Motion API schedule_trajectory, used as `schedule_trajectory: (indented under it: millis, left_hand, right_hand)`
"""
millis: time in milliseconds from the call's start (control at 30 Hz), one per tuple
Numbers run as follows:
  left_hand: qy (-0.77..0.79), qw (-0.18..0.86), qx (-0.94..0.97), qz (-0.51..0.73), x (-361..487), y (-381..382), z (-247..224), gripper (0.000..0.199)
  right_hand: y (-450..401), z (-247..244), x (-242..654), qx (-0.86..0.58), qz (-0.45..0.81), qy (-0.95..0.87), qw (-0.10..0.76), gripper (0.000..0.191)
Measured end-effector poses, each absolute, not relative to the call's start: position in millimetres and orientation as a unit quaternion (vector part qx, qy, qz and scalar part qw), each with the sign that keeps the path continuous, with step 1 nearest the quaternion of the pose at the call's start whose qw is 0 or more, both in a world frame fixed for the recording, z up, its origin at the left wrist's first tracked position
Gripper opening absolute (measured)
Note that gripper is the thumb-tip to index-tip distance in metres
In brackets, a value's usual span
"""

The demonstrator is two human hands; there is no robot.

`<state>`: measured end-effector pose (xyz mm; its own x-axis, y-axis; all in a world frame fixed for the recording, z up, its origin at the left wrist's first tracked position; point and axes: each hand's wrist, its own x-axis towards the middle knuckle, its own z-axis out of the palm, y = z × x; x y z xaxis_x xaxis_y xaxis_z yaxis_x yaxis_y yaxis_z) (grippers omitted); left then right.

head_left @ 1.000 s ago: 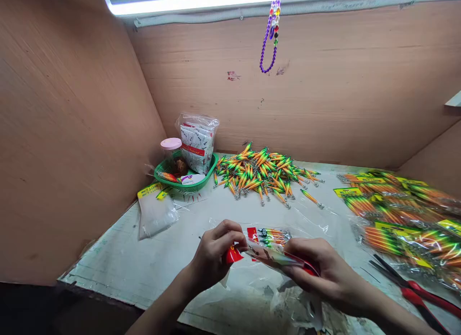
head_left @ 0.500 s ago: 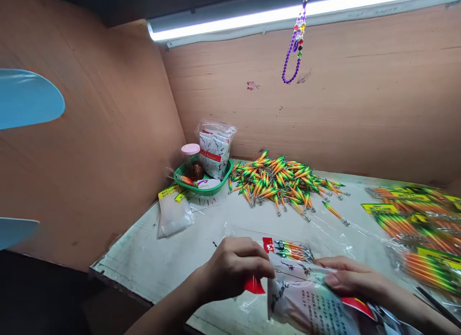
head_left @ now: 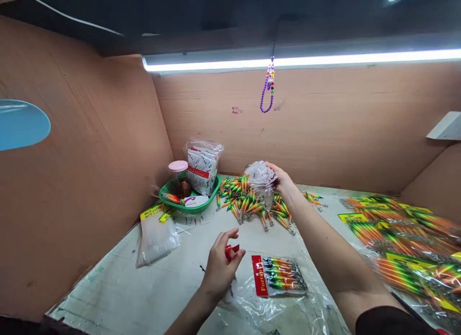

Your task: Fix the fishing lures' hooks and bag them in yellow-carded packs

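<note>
My right hand (head_left: pixel 283 183) is closed around a crumpled clear and white plastic bag (head_left: pixel 262 179), held over the pile of green and orange lures (head_left: pixel 245 200). Nearer to me, my left hand (head_left: pixel 222 263) has its fingers curled around a small red piece (head_left: pixel 231 251). To the right of that hand lies a clear packet of lures with a red header (head_left: pixel 260 276), on top of loose clear plastic (head_left: pixel 317 308).
A green basket (head_left: pixel 192 209) holds a pink-lidded jar (head_left: pixel 178 167) and a bag of printed packets (head_left: pixel 201 169). Clear bags with yellow headers (head_left: pixel 156 236) lie at the left. Several yellow-headed lure packs (head_left: pixel 399 275) cover the right side. A beaded strap (head_left: pixel 267 92) hangs above.
My right hand has moved forward over the lure pile with the plastic bag, now crumpled. My left hand has come off the bag. The red-headed packet is now uncovered, and the view has tilted up.
</note>
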<state>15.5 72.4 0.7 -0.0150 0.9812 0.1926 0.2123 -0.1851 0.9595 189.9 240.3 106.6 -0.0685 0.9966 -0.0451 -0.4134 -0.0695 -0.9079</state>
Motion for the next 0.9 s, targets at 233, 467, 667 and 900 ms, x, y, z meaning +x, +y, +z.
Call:
schedule_trajectory:
  millis: [233, 467, 667, 900]
  left_hand:
    - [0.596, 0.390, 0.667, 0.217, -3.3, 63.8, -10.6, 0.021]
    - [0.612, 0.360, 0.694, 0.116, 46.8, 86.3, -36.0, 0.062]
    - [0.610, 0.323, 0.721, 0.064, 60.4, 87.9, -34.5, 0.059]
    - [0.598, 0.282, 0.745, 0.084, 62.7, 87.4, -36.2, 0.059]
  right_hand:
    - [235.2, 125.7, 261.8, -0.442, 0.488, -0.430, 0.618, 0.017]
    - [126.5, 101.3, 302.4, -0.502, 0.360, -0.518, 0.592, 0.026]
    - [57.7, 71.1, 314.3, -0.575, 0.231, -0.638, 0.457, 0.033]
    - [42.2, 51.0, 307.0, -0.571, 0.060, -0.782, 0.241, 0.031]
